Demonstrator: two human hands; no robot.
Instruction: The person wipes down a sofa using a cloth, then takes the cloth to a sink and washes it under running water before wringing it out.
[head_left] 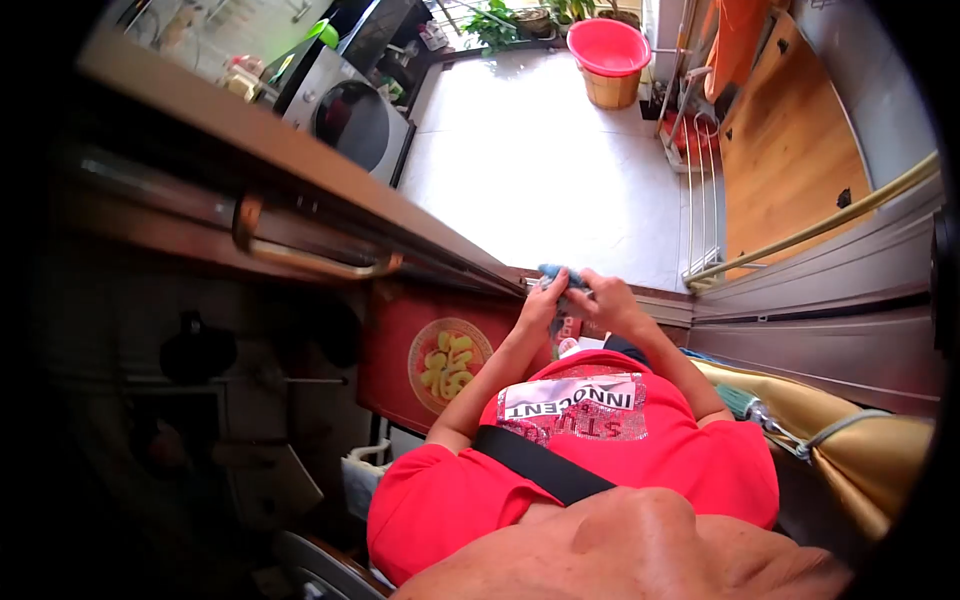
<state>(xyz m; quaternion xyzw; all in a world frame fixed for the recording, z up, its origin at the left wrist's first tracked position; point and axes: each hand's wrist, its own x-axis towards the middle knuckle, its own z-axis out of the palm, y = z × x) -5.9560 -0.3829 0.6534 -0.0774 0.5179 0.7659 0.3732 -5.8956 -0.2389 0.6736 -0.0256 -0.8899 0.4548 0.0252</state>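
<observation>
In front of my red shirt, my left hand [543, 303] and my right hand [606, 300] are close together, with fingers bent. Between them is a small crumpled blue-grey cloth [576, 281], pinched by the fingers of both hands. Part of the cloth pokes out above the fingertips, and some greyish material hangs below the left fingers. The fingers hide much of its shape.
A red mat [385, 352] with a round yellow pattern lies left of my forearm. Beside it is a door with a metal handle [320, 262]. Ahead are a washing machine [350, 118], a pink basin [608, 47] on a wooden bucket, and a drying rack [703, 200]. Gold fabric [840, 440] hangs at right.
</observation>
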